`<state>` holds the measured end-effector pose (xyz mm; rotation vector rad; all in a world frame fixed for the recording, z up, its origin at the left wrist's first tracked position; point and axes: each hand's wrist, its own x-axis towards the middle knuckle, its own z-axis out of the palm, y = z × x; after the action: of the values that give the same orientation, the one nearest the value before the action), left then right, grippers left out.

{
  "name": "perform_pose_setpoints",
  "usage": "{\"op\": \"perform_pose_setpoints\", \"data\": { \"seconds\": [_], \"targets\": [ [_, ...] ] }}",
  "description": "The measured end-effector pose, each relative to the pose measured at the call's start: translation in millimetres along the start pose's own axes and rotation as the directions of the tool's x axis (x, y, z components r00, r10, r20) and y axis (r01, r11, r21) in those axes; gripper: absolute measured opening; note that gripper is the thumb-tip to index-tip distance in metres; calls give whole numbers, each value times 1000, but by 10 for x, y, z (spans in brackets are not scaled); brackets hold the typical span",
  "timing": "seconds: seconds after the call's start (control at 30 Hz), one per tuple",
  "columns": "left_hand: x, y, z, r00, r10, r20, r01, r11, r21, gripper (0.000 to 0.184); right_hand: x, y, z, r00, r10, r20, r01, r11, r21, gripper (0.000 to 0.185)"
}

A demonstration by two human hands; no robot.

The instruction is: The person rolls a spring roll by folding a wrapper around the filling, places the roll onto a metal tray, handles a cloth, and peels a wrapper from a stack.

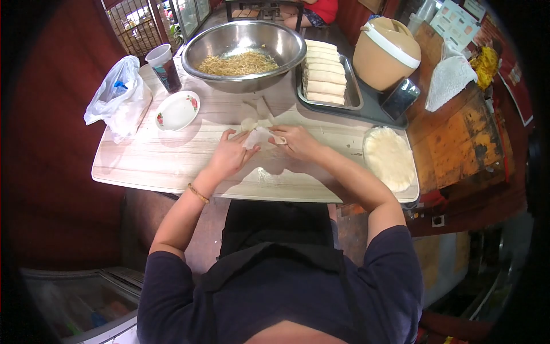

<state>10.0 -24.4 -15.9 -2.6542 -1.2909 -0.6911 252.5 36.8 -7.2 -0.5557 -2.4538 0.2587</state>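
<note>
A thin pale wrapper (258, 137) lies at the middle of the table, between my two hands. My left hand (231, 152) has its fingers at the wrapper's left side, thumb pointing inward. My right hand (297, 142) grips the wrapper's right side between bent fingers. Beyond them, a piece of the wrapper sheet points toward a large steel bowl (246, 80) that holds a shredded filling (238, 63). Rolled pale pieces (324, 74) are stacked on a metal tray (356, 102) at the back right. A stack of round wrappers (388, 158) rests at the table's right edge.
At the left are a white plastic bag (123, 100), a cup of dark drink (165, 70) and a floral plate (177, 111). A tan cooler (385, 54) and a phone (401, 98) stand at the back right. A seated person (321, 10) shows beyond the table.
</note>
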Motion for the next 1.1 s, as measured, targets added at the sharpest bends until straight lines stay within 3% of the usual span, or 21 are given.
{"op": "perform_pose_setpoints", "data": {
  "seconds": [0.07, 0.1, 0.17, 0.23, 0.27, 0.3, 0.33, 0.37, 0.43, 0.5, 0.57, 0.6, 0.63, 0.67, 0.7, 0.77, 0.83, 0.9, 0.97, 1.03, 1.1],
  "targets": [
    [26, -10, 6, 999, -5, 36, 3, 999, 47, 28, 67, -32, -34, 976, 212, 40, -213, 977, 9, 24],
    [72, 14, -3, 994, -84, 65, 82, 996, 34, 27, 94, -8, -18, 977, 211, 43, -211, 977, 7, 24],
    [136, 42, 48, 981, -169, 96, 168, 986, 18, 25, 144, 82, 63, 991, 54, -121, -62, 996, -68, 24],
    [213, 17, 146, 956, -286, -62, 292, 951, 102, 34, 232, 186, 122, 991, 61, -119, -69, 996, -61, 26],
    [248, 7, 188, 956, -287, -60, 292, 951, 102, 34, 269, 232, 148, 990, 67, -122, -75, 995, -58, 28],
    [299, -16, 221, 907, -405, -116, 400, 914, -64, 35, 334, 219, 121, 990, 66, -124, -73, 995, -60, 28],
    [335, -47, 247, 839, -523, -152, 483, 844, -234, 37, 407, 211, 81, 962, 272, -13, -272, 962, 9, 31],
    [338, -75, 267, 839, -522, -155, 482, 844, -233, 37, 455, 198, 59, 882, 458, 111, -466, 883, 55, 33],
    [350, -143, 304, 816, -564, -127, 471, 776, -418, 45, 462, 320, 159, 861, 484, 153, -503, 854, 131, 39],
    [380, -168, 318, 821, -549, -158, 442, 785, -434, 47, 469, 367, 169, 841, 505, 196, -538, 818, 201, 45],
    [362, -142, 303, 820, -540, -189, 418, 791, -448, 49, 432, 269, 165, 968, 202, -151, -228, 957, -180, 57],
    [395, -57, 183, 842, -470, -266, 404, 875, -266, 51, 464, 212, 118, 969, 195, -153, -222, 958, -183, 57],
    [427, -4, 94, 864, -384, -327, 383, 921, -70, 53, 505, 144, 56, 988, 84, -128, -121, 938, -325, 56],
    [447, 11, 56, 863, -380, -333, 380, 922, -66, 53, 539, 96, 13, 996, -23, -87, -20, 889, -457, 55],
    [473, 19, 26, 909, -333, -250, 351, 936, 32, 48, 572, 75, -11, 995, -28, -91, -17, 887, -461, 55],
    [499, -26, 36, 944, -289, -161, 310, 942, 126, 42, 612, 42, -29, 982, -100, 162, 176, 796, -579, 42],
    [476, -108, 104, 972, -187, -146, 206, 970, 126, 31, 588, 144, 35, 980, -122, 156, 183, 858, -479, 38],
    [451, -180, 137, 979, -183, -92, 194, 973, 122, 27, 580, 237, 88, 979, -141, 149, 187, 909, -372, 33],
    [436, -217, 152, 984, -177, -33, 179, 977, 111, 24, 535, 308, 127, 976, 5, 219, 26, 990, -139, 30],
    [412, -250, 142, 991, -132, 16, 132, 990, -55, 22, 517, 219, 7, 968, 71, 242, -55, 996, -74, 32],
    [421, -279, 60, 983, -180, 43, 184, 975, -123, 24, 541, 49, -184, 954, 129, 270, -132, 991, -7, 34]
  ]
}}
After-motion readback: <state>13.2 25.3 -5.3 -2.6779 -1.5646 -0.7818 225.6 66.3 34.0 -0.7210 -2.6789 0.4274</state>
